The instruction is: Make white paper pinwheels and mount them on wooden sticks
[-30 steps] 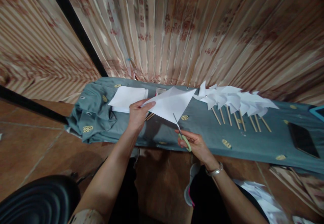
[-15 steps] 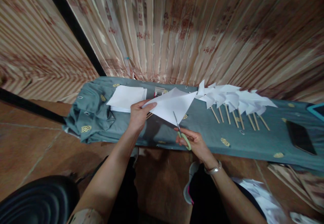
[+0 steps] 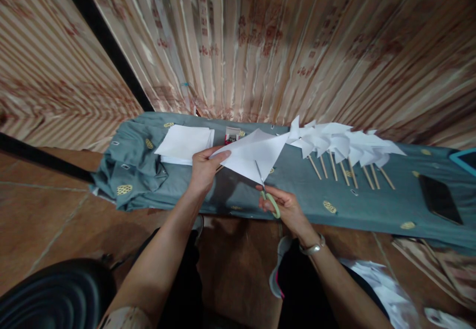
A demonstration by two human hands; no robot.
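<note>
**Scissors cutting into a folded white paper above the bench**

The long bench covered with a grey-green cloth with small gold emblems (image 3: 297, 197) crosses the view from 9 o'clock to 3 o'clock, in front of a wall of pale striped curtain fabric (image 3: 260, 46). On the cloth, at about 2 o'clock from the hands, lies a row of white paper pinwheels on thin wooden sticks (image 3: 342, 145), packed close and overlapping one another. At 11 o'clock from the hands rests a flat stack of white paper sheets (image 3: 184, 143). A dark flat phone (image 3: 439, 199) lies at the 3 o'clock end of the bench, well apart from the hands.

The folded white triangular paper sheet (image 3: 253, 153) is held in the air just above the cloth, near the middle of the bench. The left hand (image 3: 204, 168) pinches its left corner, with the thumb on top and the fingers under the paper. The right hand (image 3: 284, 205), at 5 o'clock from the sheet, is closed around the scissors with light green handles (image 3: 266, 190). Their metal blades point to 12 o'clock and enter the lower edge of the sheet. A silver wristwatch (image 3: 312, 247) sits on the right wrist. A small red and white box (image 3: 231, 135) stands just behind the sheet.
</note>
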